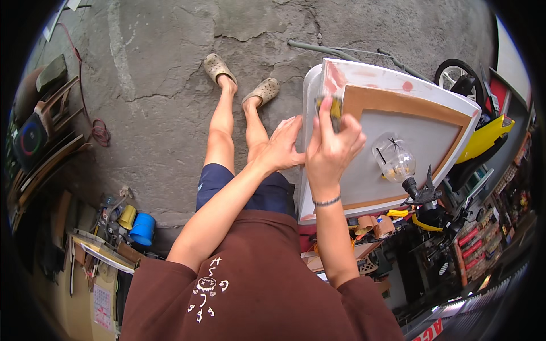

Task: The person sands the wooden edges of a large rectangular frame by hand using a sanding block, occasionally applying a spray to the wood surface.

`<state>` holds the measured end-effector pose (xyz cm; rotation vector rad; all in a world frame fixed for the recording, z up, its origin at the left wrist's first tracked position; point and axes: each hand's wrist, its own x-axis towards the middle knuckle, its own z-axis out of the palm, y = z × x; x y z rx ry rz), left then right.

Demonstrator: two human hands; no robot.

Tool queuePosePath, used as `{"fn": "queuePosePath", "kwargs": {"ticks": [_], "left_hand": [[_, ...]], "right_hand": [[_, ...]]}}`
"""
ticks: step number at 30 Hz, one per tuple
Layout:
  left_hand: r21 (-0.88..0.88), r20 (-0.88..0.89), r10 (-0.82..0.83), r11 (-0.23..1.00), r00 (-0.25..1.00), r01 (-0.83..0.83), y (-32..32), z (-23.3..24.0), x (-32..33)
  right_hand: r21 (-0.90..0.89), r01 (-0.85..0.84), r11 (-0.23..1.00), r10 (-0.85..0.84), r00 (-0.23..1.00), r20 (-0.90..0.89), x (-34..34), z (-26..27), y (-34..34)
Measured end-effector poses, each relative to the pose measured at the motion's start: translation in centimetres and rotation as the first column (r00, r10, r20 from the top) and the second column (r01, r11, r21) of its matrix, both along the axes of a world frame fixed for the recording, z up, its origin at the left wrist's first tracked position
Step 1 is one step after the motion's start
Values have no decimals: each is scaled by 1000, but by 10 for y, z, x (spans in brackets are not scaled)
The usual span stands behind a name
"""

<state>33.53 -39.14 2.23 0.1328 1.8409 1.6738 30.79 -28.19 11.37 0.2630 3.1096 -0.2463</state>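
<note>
My right hand (330,140) is closed on a small yellow and black tool (335,110), blurred, its exact kind not clear. It is over the near-left part of a white-rimmed panel (375,76) with a brown inner border and pinkish patches on the white. My left hand (283,145) rests at the panel's left edge, fingers apart, with nothing seen in it; its thumb is close to my right wrist. On the panel's grey middle lies a clear plastic spray bottle (394,160) with a black nozzle.
Cracked concrete floor (162,85) lies around my feet. A motorbike wheel (458,79) and a yellow fairing (484,138) are beyond the panel. Blue bucket (143,229), yellow cup (127,217) and a shelf of goods (102,251) stand at left. A coiled red cord (100,133) lies on the floor.
</note>
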Motion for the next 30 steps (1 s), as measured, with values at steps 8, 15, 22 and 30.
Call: {"fn": "queuePosePath", "kwargs": {"ticks": [8, 15, 22, 30], "left_hand": [[-9, -73, 15, 1000, 997, -15, 0, -6, 2], [31, -52, -77, 996, 996, 79, -5, -4, -8], [42, -28, -21, 999, 999, 22, -1, -3, -2], [68, -29, 13, 998, 1000, -11, 1, -11, 1]], "right_hand": [[-32, 13, 999, -13, 1000, 4, 13, -2, -1], [19, 12, 1000, -10, 996, -86, -54, -10, -2], [47, 38, 998, -34, 996, -88, -38, -7, -1], [-41, 79, 996, -80, 997, -7, 8, 4, -7]]}}
